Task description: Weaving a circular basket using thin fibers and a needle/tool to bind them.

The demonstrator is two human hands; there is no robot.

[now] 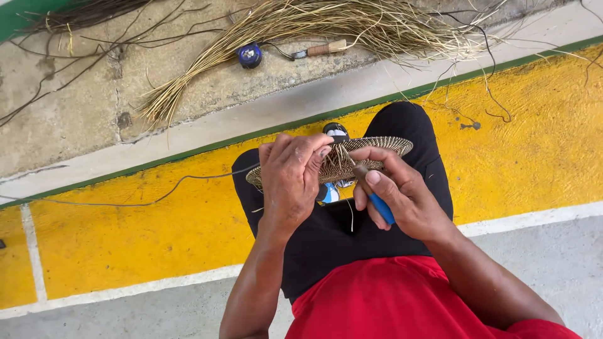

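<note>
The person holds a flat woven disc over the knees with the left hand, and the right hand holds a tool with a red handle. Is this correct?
Not quite. In the head view the tool in the right hand has a blue handle, not a red one. The rest holds: the left hand grips the flat woven disc over the knees.

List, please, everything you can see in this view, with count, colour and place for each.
Woven disc: one, tan and dark, on the lap, held at its edge.
Blue-handled tool: one, in the right hand.
Straw bundle: one, pale yellow, on the concrete ahead.
Dark fibres: one bunch, top left.
Round blue object: one, beside the straw.
Wooden-handled tool: one, near the blue object.
Left hand: gripping the disc.
Right hand: gripping the tool.
</note>
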